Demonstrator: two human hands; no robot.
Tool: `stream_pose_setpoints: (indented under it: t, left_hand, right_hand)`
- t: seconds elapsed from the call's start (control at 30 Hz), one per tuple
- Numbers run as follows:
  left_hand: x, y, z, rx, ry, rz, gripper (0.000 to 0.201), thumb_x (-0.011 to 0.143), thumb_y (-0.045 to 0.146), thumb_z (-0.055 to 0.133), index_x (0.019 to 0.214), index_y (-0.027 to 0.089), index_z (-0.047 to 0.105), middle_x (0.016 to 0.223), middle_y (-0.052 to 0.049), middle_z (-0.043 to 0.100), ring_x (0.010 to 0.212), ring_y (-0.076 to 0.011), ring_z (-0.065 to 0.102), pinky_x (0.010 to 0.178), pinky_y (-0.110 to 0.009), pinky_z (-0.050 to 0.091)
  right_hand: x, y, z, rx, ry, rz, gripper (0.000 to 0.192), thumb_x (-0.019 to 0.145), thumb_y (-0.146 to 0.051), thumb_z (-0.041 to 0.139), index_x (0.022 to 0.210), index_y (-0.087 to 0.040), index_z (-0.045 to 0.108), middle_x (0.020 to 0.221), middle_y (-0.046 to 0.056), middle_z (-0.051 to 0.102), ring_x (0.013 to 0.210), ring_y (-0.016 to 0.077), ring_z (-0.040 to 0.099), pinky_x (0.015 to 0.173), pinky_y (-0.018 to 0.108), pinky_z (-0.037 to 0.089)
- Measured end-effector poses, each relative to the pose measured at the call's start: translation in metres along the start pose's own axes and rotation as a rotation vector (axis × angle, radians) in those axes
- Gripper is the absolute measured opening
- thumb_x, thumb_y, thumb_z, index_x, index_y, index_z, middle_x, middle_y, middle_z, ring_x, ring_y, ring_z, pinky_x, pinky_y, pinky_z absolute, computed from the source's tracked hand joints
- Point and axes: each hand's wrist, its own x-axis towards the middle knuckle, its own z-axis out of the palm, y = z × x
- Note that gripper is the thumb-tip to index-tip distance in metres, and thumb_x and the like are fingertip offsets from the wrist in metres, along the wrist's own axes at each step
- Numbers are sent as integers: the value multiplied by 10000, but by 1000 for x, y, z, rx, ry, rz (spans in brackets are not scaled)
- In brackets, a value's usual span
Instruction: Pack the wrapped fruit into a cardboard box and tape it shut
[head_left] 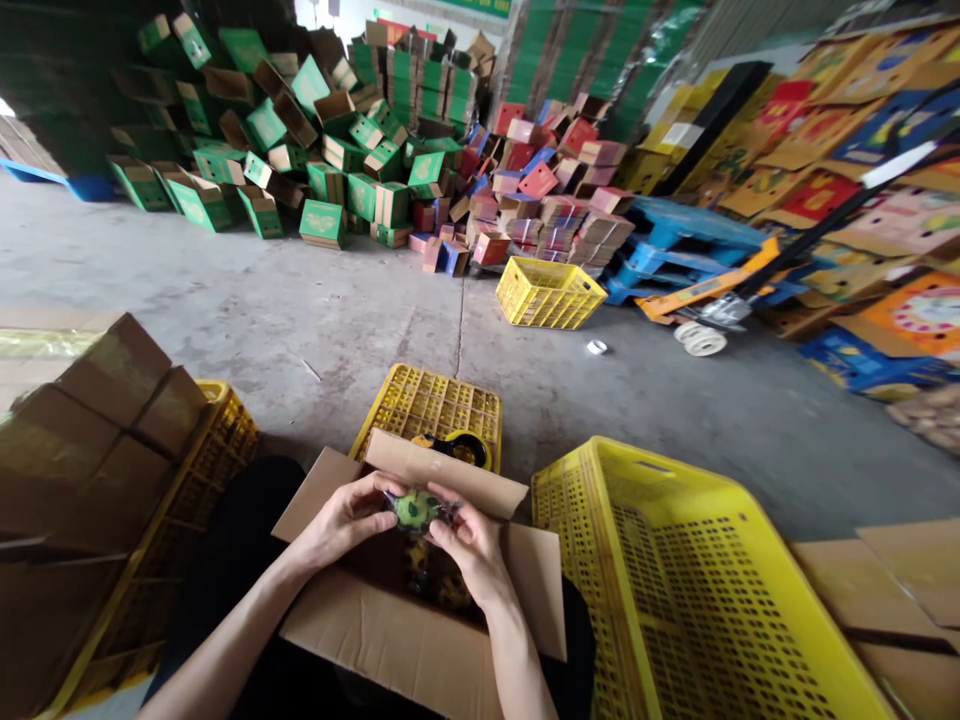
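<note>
My left hand [349, 520] and my right hand [474, 548] are both closed on the sides of a small green item with dark patches [414, 511], which looks wrapped in clear plastic. Its exact kind cannot be made out. They hold it above an open cardboard box [390, 640] with its flaps spread outward. Inside the box, partly hidden by my hands and in shadow, lie several small yellow and black items [420, 575]. Just beyond the far flap, a tape dispenser [465, 447] rests on an upturned yellow crate [420, 398].
A large yellow crate [720, 520] stands on the right, beside flat cardboard [877, 580]. At left, brown boxes [90, 440] sit on another yellow crate [232, 425]. Farther off are a small yellow crate [550, 295], a pallet jack [712, 300], blue pallets [682, 235] and heaped green boxes [322, 220].
</note>
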Motion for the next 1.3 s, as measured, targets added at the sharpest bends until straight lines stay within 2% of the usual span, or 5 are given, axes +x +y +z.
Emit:
stream_pose_setpoints:
  t: [0.17, 0.53, 0.77, 1.03, 1.3]
  left_hand:
    - [0, -1, -1, -49, -51, -24, 841, 752, 431, 936, 1481, 281, 545, 1463, -139, 614, 1264, -328, 646, 1068, -443, 496]
    - [1, 6, -2, 140, -29, -63, 490, 812, 434, 874, 1200, 158, 757, 1198, -125, 778, 1129, -332, 714, 1032, -430, 520]
    - [0, -2, -4, 57, -73, -50, 481, 791, 349, 908, 1212, 188, 742, 1238, -117, 762, 1111, -294, 722, 1013, -406, 539]
    - [1, 2, -2, -18, -52, -39, 878, 666, 414, 990, 1452, 245, 639, 1555, -152, 571, 1436, -385, 531, 1192, -505, 423]
    - [3, -2, -5, 30, 35, -34, 537, 753, 398, 934, 1211, 169, 772, 1378, -151, 697, 1203, -347, 695, 1038, -440, 551]
  right_hand:
    - [1, 1, 2, -53, 63, -51, 512, 774, -490, 898, 1222, -277, 771, 1318, 76, 754, 1284, 327, 670, 1147, 502, 496]
    - [1, -4, 2, -21, -8, -83, 642, 785, -529, 891, 1357, -309, 699, 1434, 88, 684, 1390, 328, 594, 1206, 529, 430]
    - [0, 2, 1, -12, -46, 8, 612, 779, -527, 888, 1327, -311, 719, 1349, 77, 719, 1131, 302, 731, 887, 430, 641]
    - [-1, -5, 5, -50, 31, -57, 491, 749, -464, 921, 1191, -302, 781, 1309, 60, 754, 1271, 317, 676, 1128, 479, 509]
    - [0, -3, 3, -80, -39, -120, 583, 804, -389, 879, 1357, -336, 702, 1494, 45, 638, 1429, 309, 552, 1226, 486, 412]
